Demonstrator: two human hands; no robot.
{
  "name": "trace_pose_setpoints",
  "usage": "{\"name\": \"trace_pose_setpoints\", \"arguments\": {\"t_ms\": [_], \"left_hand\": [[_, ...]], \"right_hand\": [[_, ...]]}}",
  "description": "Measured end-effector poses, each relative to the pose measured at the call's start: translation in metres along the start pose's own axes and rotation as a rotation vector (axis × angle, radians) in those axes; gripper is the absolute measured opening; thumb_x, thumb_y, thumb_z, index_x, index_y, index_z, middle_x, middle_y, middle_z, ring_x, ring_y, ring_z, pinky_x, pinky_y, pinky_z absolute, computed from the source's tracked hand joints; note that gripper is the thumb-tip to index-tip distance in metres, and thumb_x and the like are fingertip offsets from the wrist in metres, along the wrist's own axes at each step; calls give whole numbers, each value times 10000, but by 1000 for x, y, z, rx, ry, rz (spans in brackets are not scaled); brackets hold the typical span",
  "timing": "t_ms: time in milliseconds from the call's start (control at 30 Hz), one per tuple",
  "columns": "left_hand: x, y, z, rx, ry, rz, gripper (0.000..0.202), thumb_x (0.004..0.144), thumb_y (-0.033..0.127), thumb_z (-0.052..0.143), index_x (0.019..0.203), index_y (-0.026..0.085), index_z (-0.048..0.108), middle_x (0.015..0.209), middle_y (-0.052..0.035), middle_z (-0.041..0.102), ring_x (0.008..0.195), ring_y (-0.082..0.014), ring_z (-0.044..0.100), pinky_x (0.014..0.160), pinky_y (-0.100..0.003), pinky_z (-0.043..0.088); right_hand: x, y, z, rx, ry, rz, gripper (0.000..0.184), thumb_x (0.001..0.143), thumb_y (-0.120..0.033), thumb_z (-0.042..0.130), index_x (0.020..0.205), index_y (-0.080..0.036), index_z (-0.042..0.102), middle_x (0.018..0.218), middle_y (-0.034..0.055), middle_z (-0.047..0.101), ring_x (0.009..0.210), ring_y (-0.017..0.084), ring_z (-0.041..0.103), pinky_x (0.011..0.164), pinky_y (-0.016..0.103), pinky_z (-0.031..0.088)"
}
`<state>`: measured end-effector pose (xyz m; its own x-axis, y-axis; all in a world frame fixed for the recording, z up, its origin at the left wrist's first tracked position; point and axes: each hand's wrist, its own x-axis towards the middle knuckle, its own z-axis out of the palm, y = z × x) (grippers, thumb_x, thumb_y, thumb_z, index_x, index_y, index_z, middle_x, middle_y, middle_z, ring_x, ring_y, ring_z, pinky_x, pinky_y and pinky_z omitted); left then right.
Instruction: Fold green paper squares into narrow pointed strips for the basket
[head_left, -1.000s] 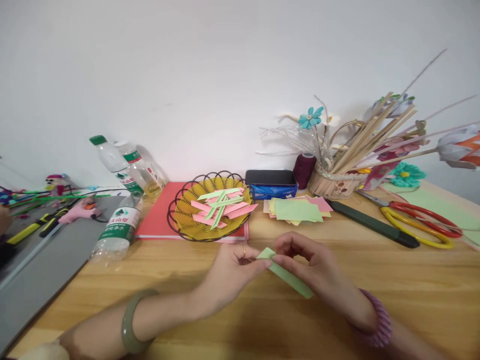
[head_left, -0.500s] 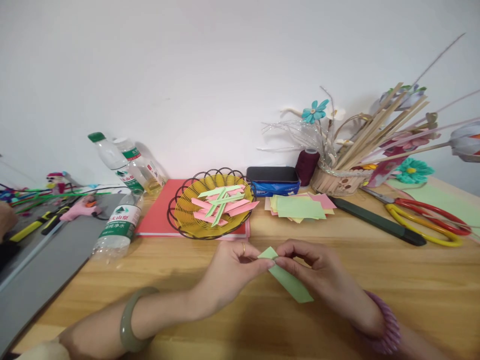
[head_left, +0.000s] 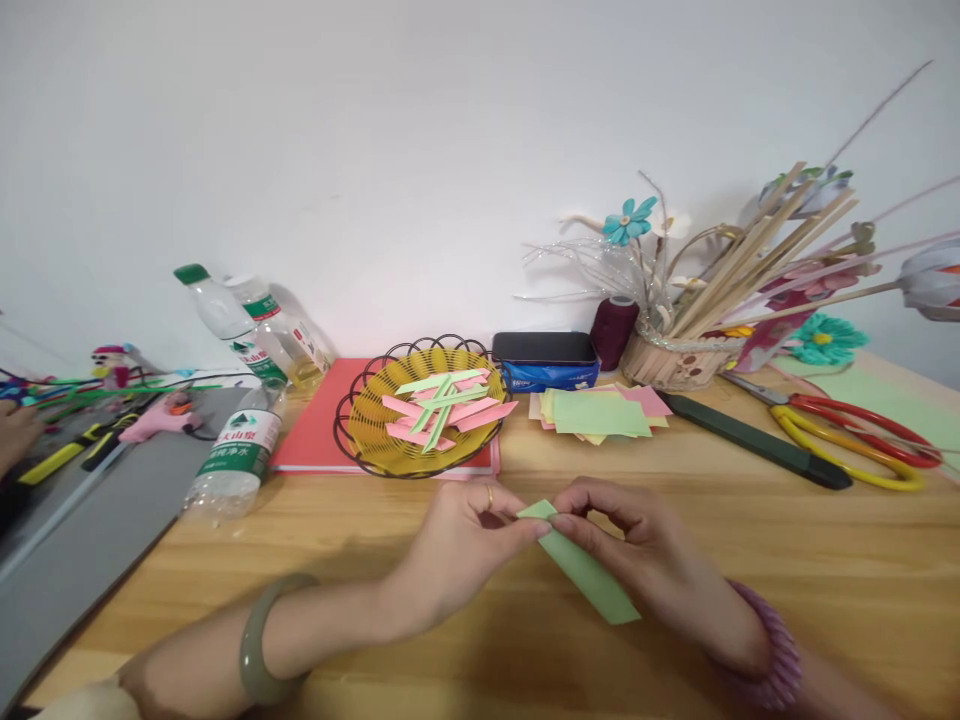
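A green paper strip (head_left: 589, 575) is pinched near its upper end between both my hands, above the wooden table. My left hand (head_left: 469, 550) grips its left edge with thumb and fingers closed. From the other side, my right hand (head_left: 637, 550) holds the strip between thumb and forefinger. The strip's long end slants down to the right, under my right hand. Beyond my hands, a yellow woven basket (head_left: 367, 420) with a black looped rim holds folded pink and green paper strips (head_left: 442, 400). To its right lies a stack of coloured paper sheets (head_left: 600, 412).
A red folder (head_left: 304, 430) lies under the basket. Plastic bottles (head_left: 240, 450) stand at left beside a grey mat (head_left: 112, 540) with a pink glue gun (head_left: 161, 418). At right are a dark green cutter (head_left: 757, 440), scissors (head_left: 847, 440) and a craft basket (head_left: 675, 360). Another person's hand (head_left: 15, 435) shows far left.
The strip's free lower end has swung slightly down and to the right. My hands keep nearly the same place and grip. The other person's hand at the far left has shifted a little.
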<state>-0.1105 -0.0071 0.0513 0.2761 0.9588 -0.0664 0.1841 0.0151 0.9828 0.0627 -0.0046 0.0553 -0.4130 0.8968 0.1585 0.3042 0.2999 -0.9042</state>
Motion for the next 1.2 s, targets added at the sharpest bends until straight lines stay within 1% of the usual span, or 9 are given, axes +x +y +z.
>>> {"name": "trace_pose_setpoints", "arguments": {"t_ms": [167,433,567,667,767,867,933,1000,1200], "left_hand": [[0,5,0,-45,3,53,104,709,236,633,750,141,640,731,-14,625,667,-113,539,592,-191,414],[3,9,-5,-63,-12,-7,103,666,236,653,665,145,703,621,-18,656,551,-111,526,526,-199,399],[4,8,-6,-35,-26,-24,100,673,224,644,660,150,710,605,-12,656,532,-107,520,515,-195,394],[2,7,-5,39,1,30,101,706,197,622,672,163,711,635,-11,664,573,-117,543,538,-196,403],[-1,8,-5,182,37,155,114,741,162,603,701,178,709,662,-5,659,622,-119,551,601,-205,410],[-1,9,-5,235,14,234,106,773,169,586,717,170,677,689,-3,641,667,-119,547,661,-217,416],[-1,7,-4,176,-29,185,54,750,208,627,774,160,635,759,-8,627,708,-125,549,666,-221,426],[0,3,-2,97,-72,104,170,707,248,678,822,155,594,798,-8,608,724,-130,546,647,-221,428],[1,-5,2,25,-72,34,203,716,288,653,626,141,545,616,20,528,594,-99,450,569,-210,356]], "right_hand": [[-1,0,1,-84,5,-48,248,850,-357,480,678,-197,557,632,-21,554,597,113,507,550,222,387],[-2,2,0,-117,-62,-42,228,867,-346,449,716,-206,547,672,-6,559,629,123,507,578,238,395],[0,0,-3,-77,-136,18,218,865,-340,443,727,-198,536,681,-18,553,638,114,498,587,227,392],[0,3,-3,-38,-164,83,217,830,-370,490,718,-190,539,665,-24,535,633,113,479,589,231,388],[-1,7,-3,-21,-190,130,241,813,-391,508,701,-183,557,626,-29,522,592,108,457,549,232,372],[-1,9,-3,-6,-199,139,240,812,-389,511,710,-183,580,627,-27,545,591,111,471,547,235,375],[0,9,-4,17,-182,136,248,810,-405,513,726,-184,587,663,-17,569,629,119,498,579,240,393],[1,8,-5,48,-155,128,275,809,-436,510,740,-181,587,699,-5,583,653,124,515,586,240,405],[1,10,0,93,-80,99,318,808,-483,499,742,-179,567,700,3,570,640,123,515,556,233,409]]}}
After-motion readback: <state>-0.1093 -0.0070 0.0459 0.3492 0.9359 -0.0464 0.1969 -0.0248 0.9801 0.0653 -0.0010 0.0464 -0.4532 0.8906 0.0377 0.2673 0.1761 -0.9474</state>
